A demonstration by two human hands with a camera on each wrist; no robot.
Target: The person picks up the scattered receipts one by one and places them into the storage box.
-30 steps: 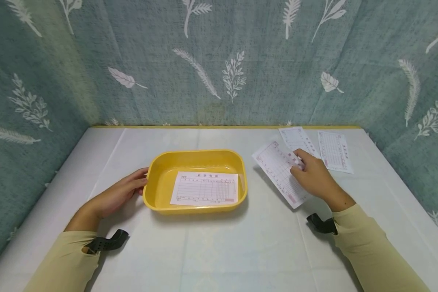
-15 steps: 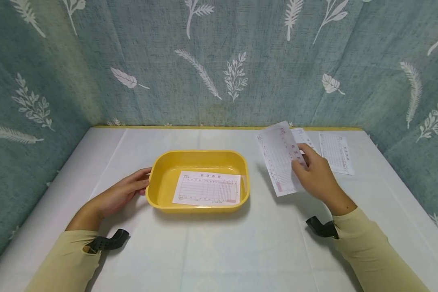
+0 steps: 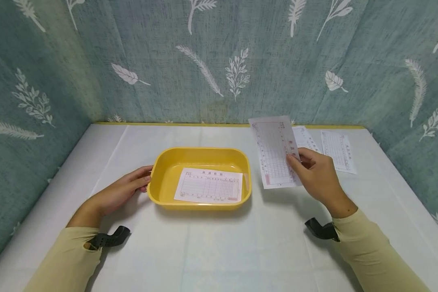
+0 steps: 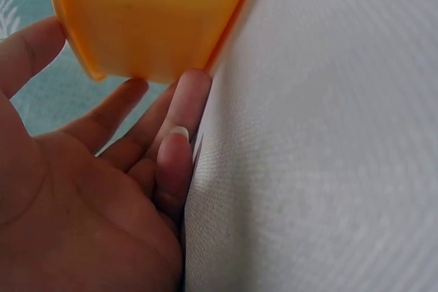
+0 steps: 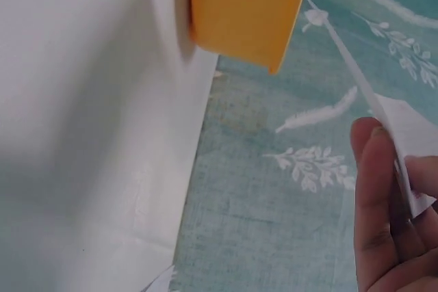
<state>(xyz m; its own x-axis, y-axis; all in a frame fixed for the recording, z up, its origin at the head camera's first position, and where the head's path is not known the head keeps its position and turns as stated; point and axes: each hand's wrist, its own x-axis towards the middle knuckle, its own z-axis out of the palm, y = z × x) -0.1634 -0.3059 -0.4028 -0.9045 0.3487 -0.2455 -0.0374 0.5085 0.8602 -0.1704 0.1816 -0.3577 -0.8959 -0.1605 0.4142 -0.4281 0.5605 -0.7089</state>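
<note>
We see the right hand [image 3: 319, 176] holding a slip [image 3: 273, 150], pinched at its right edge between thumb and fingers. This slip is up off the table [image 3: 219, 251], to the right of the tray [image 3: 198, 207] and apart from it, with its printed face towards us and a soft shadow below. In the right wrist view we see it nearly edge-on, the thumb on one side and fingers on the other.

We find the left hand [image 3: 121, 194] at the tray's left end, wide, its thumb and fingers apart, gripping nothing. In the left wrist view the fingertips touch the yellow end wall, while the lower fingers lie close along the cloth.

Inside the tray we see a second slip [image 3: 209, 185], flat, face up and a little askew, towards the front right. At the back right of the table we see two more, one [image 3: 303, 138] partly hidden behind the raised slip, the other [image 3: 338, 151] in view beyond the right hand
</note>
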